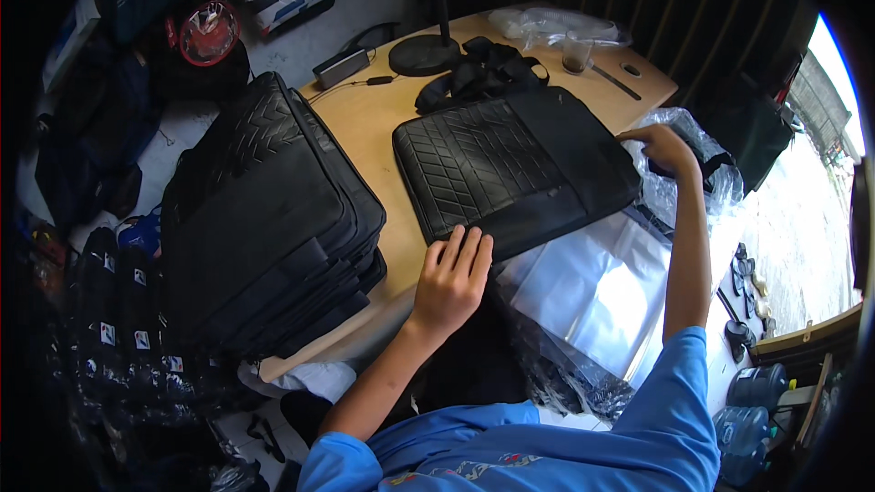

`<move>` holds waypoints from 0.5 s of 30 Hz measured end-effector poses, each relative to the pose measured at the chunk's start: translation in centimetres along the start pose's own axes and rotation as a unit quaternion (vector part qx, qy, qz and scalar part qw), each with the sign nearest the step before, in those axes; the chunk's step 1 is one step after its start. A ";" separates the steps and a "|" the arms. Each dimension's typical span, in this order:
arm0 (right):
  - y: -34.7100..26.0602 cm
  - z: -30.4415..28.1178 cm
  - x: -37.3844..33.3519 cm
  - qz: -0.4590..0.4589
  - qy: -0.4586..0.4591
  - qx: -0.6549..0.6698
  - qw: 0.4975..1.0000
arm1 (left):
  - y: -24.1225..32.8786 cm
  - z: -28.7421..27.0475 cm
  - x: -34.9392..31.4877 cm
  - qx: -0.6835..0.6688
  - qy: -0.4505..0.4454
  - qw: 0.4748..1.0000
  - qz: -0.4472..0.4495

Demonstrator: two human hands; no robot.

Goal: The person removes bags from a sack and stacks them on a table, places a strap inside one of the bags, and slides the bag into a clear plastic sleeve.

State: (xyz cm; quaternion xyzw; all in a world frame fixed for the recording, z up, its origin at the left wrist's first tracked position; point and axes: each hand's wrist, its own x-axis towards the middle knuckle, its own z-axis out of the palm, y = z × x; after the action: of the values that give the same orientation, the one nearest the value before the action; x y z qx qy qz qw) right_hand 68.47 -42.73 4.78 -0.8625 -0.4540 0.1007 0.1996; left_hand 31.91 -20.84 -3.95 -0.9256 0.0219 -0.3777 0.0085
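Blue short-sleeved shirt fabric [492,446] lies closest, below a flat, rectangular black bag with a quilted, leather-like panel [483,164] on the light-brown wooden table [369,128]. Its long axis runs left to right, the right end slanting slightly away. It lies beyond the left hand [456,273], whose fingers rest on the near-left corner; the thumb is hidden, so I cannot tell whether they pinch. The right hand [670,150] reaches the right short edge, extended fingertips apparently touching; its grip is unclear too. So both hands are equally near, at opposite ends, the left one closer to the body.
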 end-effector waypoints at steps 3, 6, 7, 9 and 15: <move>-5.0 0.3 5.5 -0.031 0.159 -0.033 0.986 | 0.1 -0.2 0.3 -0.006 0.003 1.000 -0.019; -11.3 4.2 12.5 -0.175 0.163 0.093 0.967 | 0.0 -0.3 0.5 -0.016 0.003 0.999 -0.041; -12.2 6.1 15.5 -0.200 0.149 0.122 0.961 | 0.1 0.0 0.8 -0.027 0.008 0.998 -0.050; -19.4 8.0 18.0 -0.156 0.135 -0.033 0.978 | -0.5 0.0 0.4 -0.016 0.007 0.998 -0.062; -18.5 13.2 28.6 -0.224 0.178 -0.307 0.908 | 0.5 0.8 0.1 -0.056 -0.005 0.995 -0.082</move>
State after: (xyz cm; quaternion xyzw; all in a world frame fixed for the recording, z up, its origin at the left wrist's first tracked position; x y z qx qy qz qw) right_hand 66.26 -6.43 1.22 -0.7607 -0.6003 -0.2463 0.0192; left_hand 32.54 -21.37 -4.45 -0.9253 -0.0328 -0.3704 -0.0744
